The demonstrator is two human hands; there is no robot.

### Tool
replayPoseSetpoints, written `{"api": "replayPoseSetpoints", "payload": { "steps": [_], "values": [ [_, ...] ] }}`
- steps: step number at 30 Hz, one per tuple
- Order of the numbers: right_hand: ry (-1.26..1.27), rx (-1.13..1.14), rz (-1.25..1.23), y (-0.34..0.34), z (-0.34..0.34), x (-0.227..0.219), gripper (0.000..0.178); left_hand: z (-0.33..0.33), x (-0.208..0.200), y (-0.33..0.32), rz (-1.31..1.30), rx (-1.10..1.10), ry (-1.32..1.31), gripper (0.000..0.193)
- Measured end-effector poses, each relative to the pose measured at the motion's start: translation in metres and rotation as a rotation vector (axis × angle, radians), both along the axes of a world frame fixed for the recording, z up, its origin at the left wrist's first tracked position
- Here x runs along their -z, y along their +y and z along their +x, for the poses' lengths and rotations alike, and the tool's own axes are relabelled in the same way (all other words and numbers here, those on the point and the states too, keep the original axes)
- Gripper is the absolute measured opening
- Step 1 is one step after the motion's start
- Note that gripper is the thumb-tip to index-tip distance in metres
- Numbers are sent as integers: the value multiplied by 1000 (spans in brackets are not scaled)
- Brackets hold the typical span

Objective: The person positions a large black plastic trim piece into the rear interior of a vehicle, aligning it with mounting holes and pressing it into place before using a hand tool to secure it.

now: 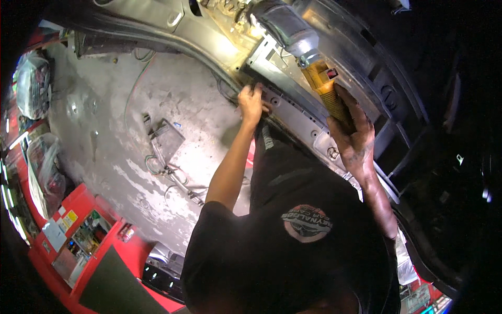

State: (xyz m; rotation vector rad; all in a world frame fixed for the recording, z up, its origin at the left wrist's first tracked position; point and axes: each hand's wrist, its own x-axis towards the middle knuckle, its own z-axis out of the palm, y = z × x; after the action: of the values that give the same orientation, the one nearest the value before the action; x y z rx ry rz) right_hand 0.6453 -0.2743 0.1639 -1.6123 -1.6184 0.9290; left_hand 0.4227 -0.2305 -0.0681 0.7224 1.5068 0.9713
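My right hand [355, 133] is wrapped around the yellow ribbed handle of a work light [329, 97], which has a red switch and a clear, greyish head. The lamp is held over a bare metal car body [381, 89], and bright light falls on the metal near its head. My left hand [251, 104] is at the inner edge of the body, beside a long metal rail with holes [295, 118]. Its fingers are bent over that edge, next to a dark strip. What lies under the fingertips is hidden.
Left of the body lies a worn concrete floor [104, 141] with a metal stand [167, 141] and thin hoses. Bags wrapped in clear plastic [34, 86] and a red cabinet [99, 230] line the far left. The right side is dark.
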Motion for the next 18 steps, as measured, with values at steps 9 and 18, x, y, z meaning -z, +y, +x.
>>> {"api": "replayPoseSetpoints", "payload": {
  "steps": [9, 18],
  "values": [
    [28, 280, -31, 19, 8, -4, 61, -8, 2, 5, -9, 84, 146, 26],
    [-14, 347, -15, 41, 4, -13, 63, -21, 19, 5, 10, 139, 119, 18]
  ]
}}
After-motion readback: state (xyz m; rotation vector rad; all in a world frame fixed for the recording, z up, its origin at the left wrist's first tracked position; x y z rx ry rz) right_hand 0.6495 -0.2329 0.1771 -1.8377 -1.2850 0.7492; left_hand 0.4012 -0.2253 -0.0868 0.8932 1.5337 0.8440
